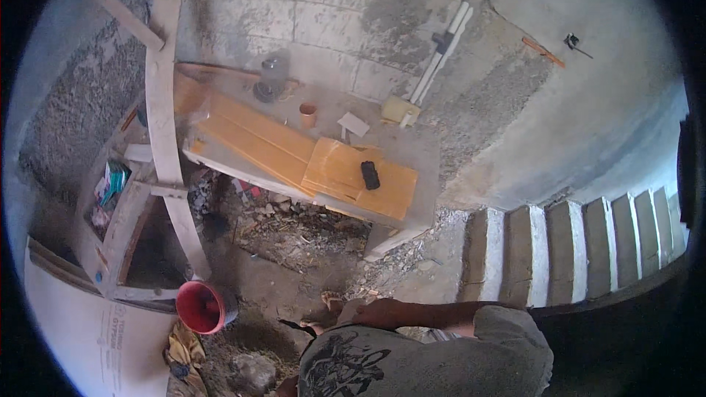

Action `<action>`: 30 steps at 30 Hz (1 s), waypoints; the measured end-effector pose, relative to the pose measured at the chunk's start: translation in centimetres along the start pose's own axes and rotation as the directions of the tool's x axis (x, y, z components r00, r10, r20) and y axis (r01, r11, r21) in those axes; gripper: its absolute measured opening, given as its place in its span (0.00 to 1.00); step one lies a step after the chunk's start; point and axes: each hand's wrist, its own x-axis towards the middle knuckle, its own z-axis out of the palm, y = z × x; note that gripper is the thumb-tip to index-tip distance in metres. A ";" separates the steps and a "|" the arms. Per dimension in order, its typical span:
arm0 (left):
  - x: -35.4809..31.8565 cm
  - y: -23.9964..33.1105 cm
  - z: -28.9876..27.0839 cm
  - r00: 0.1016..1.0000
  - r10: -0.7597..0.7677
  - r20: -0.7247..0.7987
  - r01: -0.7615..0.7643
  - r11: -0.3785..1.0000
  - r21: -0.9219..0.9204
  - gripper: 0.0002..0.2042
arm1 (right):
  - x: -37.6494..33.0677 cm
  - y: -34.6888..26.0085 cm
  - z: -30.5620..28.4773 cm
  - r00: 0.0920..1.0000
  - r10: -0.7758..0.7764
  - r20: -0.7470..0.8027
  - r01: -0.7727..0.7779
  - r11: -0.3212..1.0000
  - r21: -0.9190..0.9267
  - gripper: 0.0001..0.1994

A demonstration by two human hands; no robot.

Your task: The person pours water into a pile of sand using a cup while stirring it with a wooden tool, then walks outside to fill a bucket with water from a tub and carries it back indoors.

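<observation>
My right forearm crosses in front of my grey printed T-shirt, and my right hand point(362, 313) rests near waist height above the floor. Its fingers are hidden or too small to read, so I cannot tell what it holds, if anything. A sliver of skin shows at the lower edge left of the shirt; my left hand itself cannot be made out. Below the right hand, sandalled feet point(332, 299) stand on the dusty floor. A red bucket point(193, 313) is to the left, with a yellow-brown cloth point(185, 347) and a pale rock point(252, 373) nearby.
Ahead, a concrete slab point(428, 176) bears orange boards point(257, 129), a black handheld device point(370, 175), a brown cup point(308, 113) and a clear jar point(273, 70). Rubble point(309, 222) lies below. Stairs point(537, 250) rise at right; a wooden frame point(163, 95) stands left.
</observation>
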 end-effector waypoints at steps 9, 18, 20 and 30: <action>1.1 0.3 -0.6 1.000 0.021 0.015 -0.021 0.999 0.027 0.14 | 1.0 3.8 1.0 0.995 -0.088 0.039 0.086 0.995 0.046 0.10; 0.8 1.3 -0.7 0.990 0.135 -0.050 -0.132 0.990 0.048 0.13 | 5.8 8.2 5.3 0.981 -0.188 -0.038 0.181 0.841 0.510 0.12; 0.7 4.2 -1.4 0.968 0.212 -0.131 -0.206 0.977 0.058 0.12 | 6.5 7.9 5.0 0.965 -0.257 -0.048 0.238 0.788 0.568 0.13; 2.2 4.7 0.1 0.986 0.036 -0.161 -0.045 0.998 -0.054 0.09 | 5.9 6.9 0.9 0.981 -0.189 -0.029 0.179 0.852 0.492 0.12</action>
